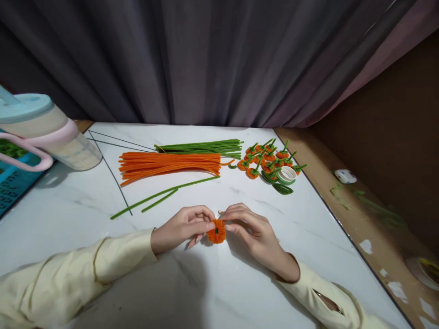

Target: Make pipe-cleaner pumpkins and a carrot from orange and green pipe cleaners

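Both hands meet at the middle of the white marble table (68, 210). My left hand (183, 227) and my right hand (252, 230) pinch a small orange pipe-cleaner pumpkin (216, 231) between their fingertips, just above the tabletop. Cream sleeves cover both forearms. Two loose green pipe cleaners (161, 195) lie just beyond my hands. Farther back are a bundle of orange pipe cleaners (169, 164) and a bundle of green ones (202, 147).
Several finished orange pumpkins with green stems (267, 160) sit at the back right beside a roll of tape (287, 174) and green leaves (282, 188). A large lidded jug with a pink handle (44, 137) stands at left over a blue basket (12, 183). A dark curtain hangs behind.
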`<state>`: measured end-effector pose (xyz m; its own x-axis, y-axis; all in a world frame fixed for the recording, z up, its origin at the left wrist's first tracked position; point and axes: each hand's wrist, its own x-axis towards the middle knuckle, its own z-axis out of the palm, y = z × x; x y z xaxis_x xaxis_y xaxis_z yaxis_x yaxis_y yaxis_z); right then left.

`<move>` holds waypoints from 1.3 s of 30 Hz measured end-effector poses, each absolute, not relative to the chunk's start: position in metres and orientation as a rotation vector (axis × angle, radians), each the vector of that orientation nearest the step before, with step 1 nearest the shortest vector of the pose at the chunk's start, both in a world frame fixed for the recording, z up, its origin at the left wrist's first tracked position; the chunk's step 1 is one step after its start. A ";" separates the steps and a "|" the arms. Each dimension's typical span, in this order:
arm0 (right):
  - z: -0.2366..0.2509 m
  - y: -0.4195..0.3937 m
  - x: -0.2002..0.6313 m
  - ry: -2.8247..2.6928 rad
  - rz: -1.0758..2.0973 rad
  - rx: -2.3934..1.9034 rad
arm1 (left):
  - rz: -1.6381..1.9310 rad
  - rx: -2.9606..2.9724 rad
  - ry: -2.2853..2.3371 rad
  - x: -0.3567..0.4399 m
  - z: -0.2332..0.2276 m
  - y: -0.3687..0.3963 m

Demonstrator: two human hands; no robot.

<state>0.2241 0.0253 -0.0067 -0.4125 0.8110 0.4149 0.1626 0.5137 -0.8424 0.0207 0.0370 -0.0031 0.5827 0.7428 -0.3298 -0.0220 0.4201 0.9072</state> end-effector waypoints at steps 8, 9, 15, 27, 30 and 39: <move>-0.008 0.021 0.224 -1.773 1.148 -0.823 | 0.433 0.809 0.692 0.021 -0.004 0.037; -0.008 0.021 0.224 -1.768 1.165 -0.828 | 0.420 0.784 0.677 0.021 -0.003 0.037; -0.003 0.017 0.222 -1.778 1.207 -0.864 | 0.382 0.725 0.677 0.021 -0.001 0.037; -0.006 0.017 0.223 -2.005 0.820 -0.785 | 0.402 0.754 0.676 0.021 -0.005 0.037; -0.006 0.017 0.223 -2.016 0.830 -0.768 | 0.401 0.762 0.674 0.022 -0.005 0.037; -0.007 0.017 0.223 -1.948 0.620 -0.848 | 0.551 1.039 0.728 0.023 -0.002 0.030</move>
